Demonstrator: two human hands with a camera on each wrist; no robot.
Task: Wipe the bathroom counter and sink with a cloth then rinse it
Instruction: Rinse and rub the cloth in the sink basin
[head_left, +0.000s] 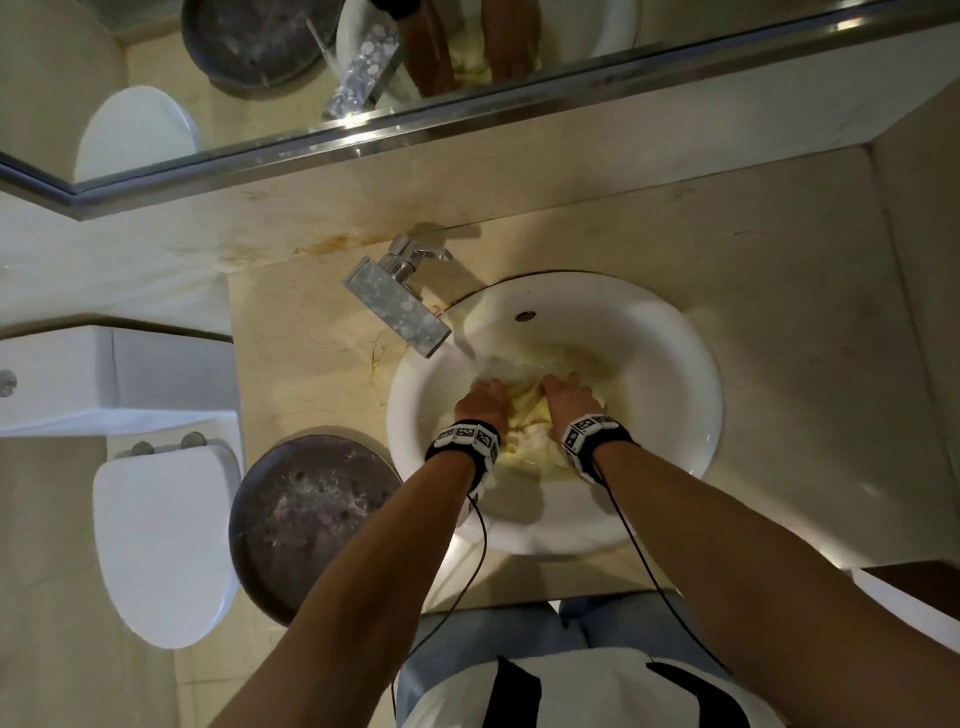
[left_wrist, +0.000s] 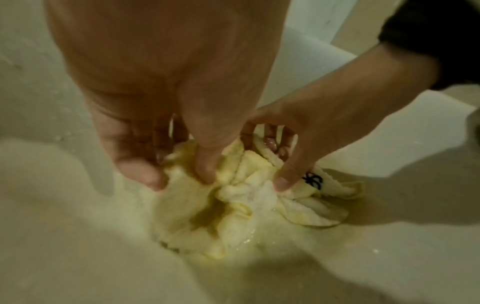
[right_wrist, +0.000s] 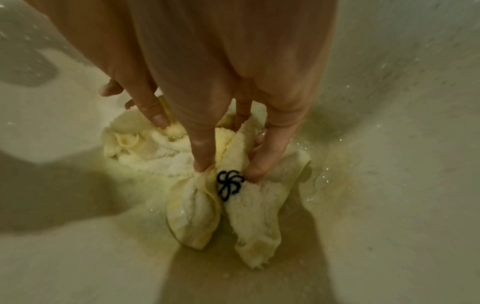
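Bare forearms with marker-patterned wrist bands were stretched out from the near edge over the beige stone surface (head_left: 779, 322) into the white sink (head_left: 675, 405), where the left hand (head_left: 480, 402) and the right hand (head_left: 571, 397) were seen side by side, each with its fingers curled into the wet, pale yellow cloth (head_left: 524, 415) and gripping a bunched fold of it. Cloth and hands were found at the bottom of the basin, with water run from the square chrome faucet (head_left: 400, 301) at the far left.
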